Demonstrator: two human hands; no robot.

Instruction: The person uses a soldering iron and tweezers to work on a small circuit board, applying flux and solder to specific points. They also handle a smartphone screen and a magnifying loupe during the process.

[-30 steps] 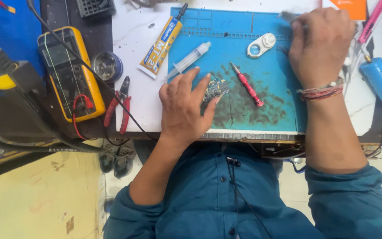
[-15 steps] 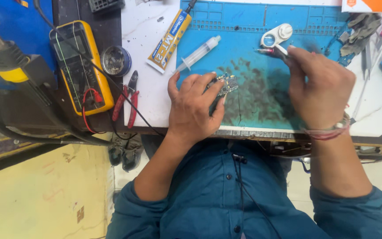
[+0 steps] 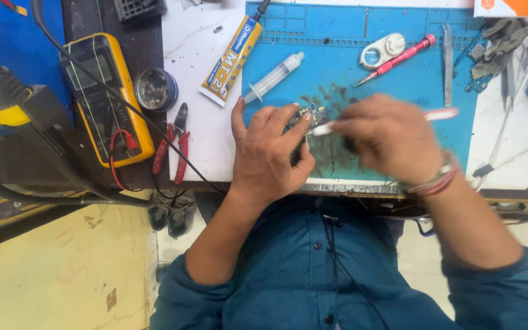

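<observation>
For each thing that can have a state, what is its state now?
left hand: pressing on small circuit board
right hand: gripping white brush, blurred
syringe: lying on blue mat
red pliers: shut
round tin: open

circuit board (image 3: 308,116) | small, flat on blue mat | white-tipped pink tool (image 3: 386,121) | tip touching board

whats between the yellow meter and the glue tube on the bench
In the head view, a small round tin sits between the yellow meter and the glue tube, with red-handled pliers just below it.
</observation>
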